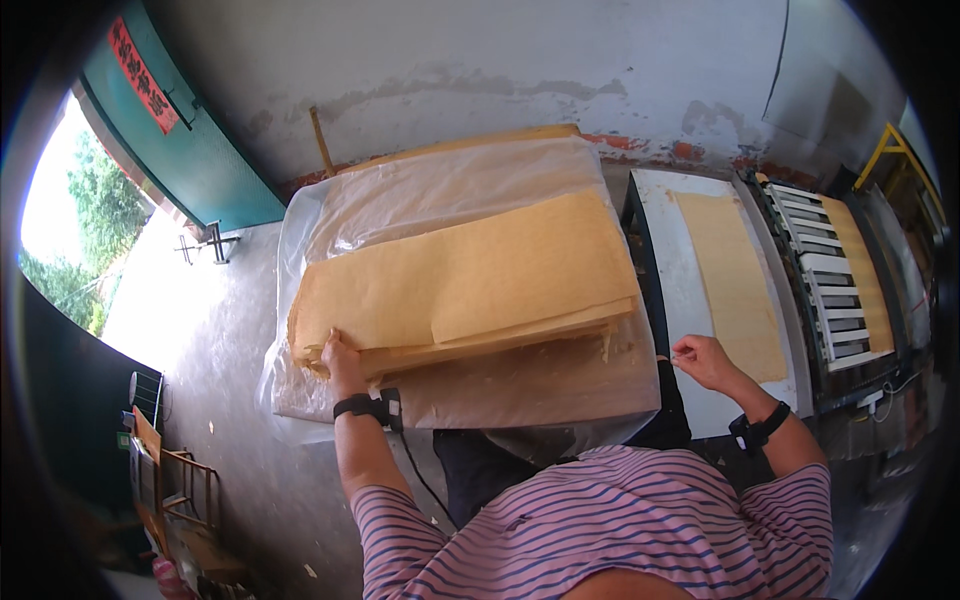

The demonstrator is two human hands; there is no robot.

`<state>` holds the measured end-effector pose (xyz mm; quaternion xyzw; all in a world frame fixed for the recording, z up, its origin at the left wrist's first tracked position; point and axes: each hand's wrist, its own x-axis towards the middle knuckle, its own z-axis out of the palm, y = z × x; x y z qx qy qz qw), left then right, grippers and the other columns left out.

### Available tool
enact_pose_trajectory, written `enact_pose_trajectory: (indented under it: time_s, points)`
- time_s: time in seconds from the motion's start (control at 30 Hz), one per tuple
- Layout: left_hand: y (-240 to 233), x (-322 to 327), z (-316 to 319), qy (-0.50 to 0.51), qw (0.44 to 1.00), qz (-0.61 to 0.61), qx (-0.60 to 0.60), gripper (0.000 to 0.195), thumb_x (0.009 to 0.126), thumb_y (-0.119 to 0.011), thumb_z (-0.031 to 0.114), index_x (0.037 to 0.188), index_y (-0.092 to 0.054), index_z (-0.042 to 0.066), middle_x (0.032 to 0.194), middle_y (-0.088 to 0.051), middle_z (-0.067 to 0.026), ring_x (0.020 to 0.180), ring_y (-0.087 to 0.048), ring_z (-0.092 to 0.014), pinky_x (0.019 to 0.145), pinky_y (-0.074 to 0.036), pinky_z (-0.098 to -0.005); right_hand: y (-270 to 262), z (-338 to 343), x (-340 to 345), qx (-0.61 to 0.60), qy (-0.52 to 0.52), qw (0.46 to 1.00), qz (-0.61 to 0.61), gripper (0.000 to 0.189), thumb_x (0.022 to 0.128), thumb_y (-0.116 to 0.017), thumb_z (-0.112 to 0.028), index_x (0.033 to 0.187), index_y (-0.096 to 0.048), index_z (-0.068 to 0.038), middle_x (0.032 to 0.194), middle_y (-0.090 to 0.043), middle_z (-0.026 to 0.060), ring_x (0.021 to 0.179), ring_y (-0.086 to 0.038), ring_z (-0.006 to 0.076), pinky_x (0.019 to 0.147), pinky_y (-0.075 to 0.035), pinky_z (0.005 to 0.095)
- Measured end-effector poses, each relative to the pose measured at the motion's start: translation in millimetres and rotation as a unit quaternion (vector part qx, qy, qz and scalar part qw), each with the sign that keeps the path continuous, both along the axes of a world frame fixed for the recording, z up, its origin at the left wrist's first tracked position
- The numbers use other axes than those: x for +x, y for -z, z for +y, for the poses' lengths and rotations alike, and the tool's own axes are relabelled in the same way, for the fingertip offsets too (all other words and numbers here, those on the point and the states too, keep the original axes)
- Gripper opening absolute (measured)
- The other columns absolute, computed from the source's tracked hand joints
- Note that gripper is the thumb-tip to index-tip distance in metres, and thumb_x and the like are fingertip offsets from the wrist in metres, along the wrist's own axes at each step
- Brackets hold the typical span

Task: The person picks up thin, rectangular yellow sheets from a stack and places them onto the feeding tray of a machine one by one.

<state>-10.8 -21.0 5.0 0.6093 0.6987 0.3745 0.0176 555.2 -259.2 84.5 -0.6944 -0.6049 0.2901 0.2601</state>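
Note:
A stack of thin tan sheets, which look like wood veneer, lies at a slant before me. Its near edge is ragged, and the layers fan slightly apart there. My left hand grips the stack's near left corner, the thumb on top and the other fingers hidden beneath. Under the sheets is a broad pile or table covered with clear plastic sheeting. My right hand hovers to the right of the stack, near a white-topped table, with its fingers curled. Whether anything small is pinched in it is unclear.
On the white-topped table at right lies a single tan sheet. Beyond it stands a machine with white slats and another tan sheet. A wooden frame stands at lower left. A cable hangs from my left wrist strap.

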Motion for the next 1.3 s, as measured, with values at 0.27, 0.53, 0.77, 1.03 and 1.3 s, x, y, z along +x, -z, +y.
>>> enact_pose_trajectory:
  time_s: [0.27,0.53,0.77,1.03,1.3]
  points:
    - [22.5,-29.5,-1.8,-0.058,0.987,0.119,-0.094,0.038,0.071,-0.059,0.022,0.101,-0.048,0.001,0.09,-0.055,-0.012,0.079,-0.054,-0.021,0.066,-0.045,-0.0309,37.9,-1.0,25.6,-0.014,0.002,0.999,-0.036,0.021,0.066,-0.062,-0.015,0.08,-0.056,0.0,0.069,-0.058,0.0116,0.063,-0.057,0.0211,0.058,-0.045,0.0291]
    - [1.7,-17.1,11.5,-0.198,0.964,-0.099,-0.146,0.066,0.067,-0.062,0.033,0.119,-0.033,0.005,0.109,-0.049,-0.0119,0.088,-0.053,-0.026,0.076,-0.042,-0.0321,84.0,-33.2,70.4,-0.04,0.056,0.994,-0.082,0.022,0.063,-0.064,-0.018,0.076,-0.056,-0.001,0.068,-0.057,0.0126,0.063,-0.056,0.0226,0.059,-0.045,0.0306]
    - [40.1,13.8,-2.0,-0.041,0.938,0.223,-0.261,0.077,0.066,-0.064,0.037,0.123,-0.024,0.004,0.124,-0.028,-0.0189,0.111,-0.033,-0.027,0.088,-0.032,-0.0404,151.8,-66.8,107.5,-0.09,0.089,0.974,-0.187,0.022,0.061,-0.058,-0.024,0.067,-0.057,-0.003,0.067,-0.055,0.0164,0.066,-0.053,0.0341,0.057,-0.042,0.0412]
    - [-47.2,185.2,-80.9,0.059,0.906,-0.407,-0.103,0.053,0.075,-0.056,0.011,0.12,-0.03,0.009,0.123,-0.029,-0.0076,0.096,-0.041,-0.018,0.066,-0.041,-0.0285,179.3,-102.1,135.4,-0.242,0.182,0.917,-0.26,0.021,0.065,-0.057,-0.014,0.083,-0.055,-0.003,0.094,-0.051,0.0147,0.086,-0.05,0.0302,0.071,-0.041,0.0409]
    - [-94.2,302.1,-115.4,0.172,0.901,-0.36,-0.169,0.054,0.076,-0.055,0.012,0.121,-0.027,0.002,0.098,-0.046,-0.0089,0.08,-0.046,-0.014,0.066,-0.043,-0.0268,195.2,-106.3,168.4,-0.219,0.229,0.905,-0.284,0.049,0.056,-0.069,-0.027,0.096,-0.05,-0.005,0.1,-0.046,0.0098,0.1,-0.042,0.0258,0.079,-0.034,0.046]
